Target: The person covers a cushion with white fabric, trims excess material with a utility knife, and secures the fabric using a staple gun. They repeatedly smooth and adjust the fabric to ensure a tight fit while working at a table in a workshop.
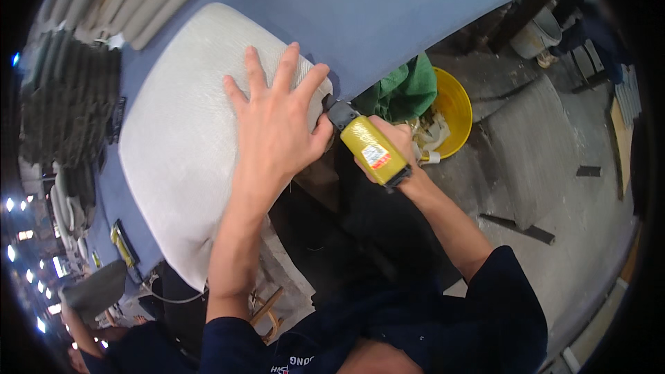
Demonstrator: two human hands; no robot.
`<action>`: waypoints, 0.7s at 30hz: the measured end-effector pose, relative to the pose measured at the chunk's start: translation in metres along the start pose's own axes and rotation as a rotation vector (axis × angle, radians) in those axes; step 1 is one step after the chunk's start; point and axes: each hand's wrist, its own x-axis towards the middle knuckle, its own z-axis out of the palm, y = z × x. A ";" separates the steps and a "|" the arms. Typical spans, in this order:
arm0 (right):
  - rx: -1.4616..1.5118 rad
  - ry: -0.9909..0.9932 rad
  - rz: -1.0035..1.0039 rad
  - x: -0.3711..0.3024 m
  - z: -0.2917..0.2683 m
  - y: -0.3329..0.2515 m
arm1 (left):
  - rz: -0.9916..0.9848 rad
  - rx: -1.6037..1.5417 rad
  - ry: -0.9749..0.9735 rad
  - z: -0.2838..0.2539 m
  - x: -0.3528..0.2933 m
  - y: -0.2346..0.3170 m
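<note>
A pale, fabric-covered seat pad [183,111] lies on the blue-topped table [409,21], its near right part reaching over the edge. My left hand [277,121] rests flat on the pad with its fingers spread, the thumb close to the pad's right rim. In my right hand [393,137] is a yellow-green staple gun [374,149]. Its black nose meets the pad's right edge, beside my left thumb. The exact contact of the nose with the fabric is partly hidden.
A yellow bucket [463,121] with a green cloth [412,90] stands right of the table. Stacked dark panels [69,97] and light grey pieces [149,0] line the left. Another staple gun [123,244] lies on the table's left. A co-worker [138,346] holds a grey panel [97,287] lower left.
</note>
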 end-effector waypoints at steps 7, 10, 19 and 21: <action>0.127 0.148 -0.047 0.010 -0.054 -0.025 | -0.012 -0.019 0.011 -0.002 -0.006 -0.006; -0.200 0.339 -0.159 0.055 -0.103 -0.022 | -0.066 0.003 0.002 0.003 -0.005 0.001; -1.170 0.037 0.138 0.217 -0.122 -0.011 | -0.070 0.031 0.070 0.002 -0.013 0.000; -1.053 0.038 0.076 0.243 -0.091 -0.002 | -0.076 0.043 0.071 0.002 -0.015 0.002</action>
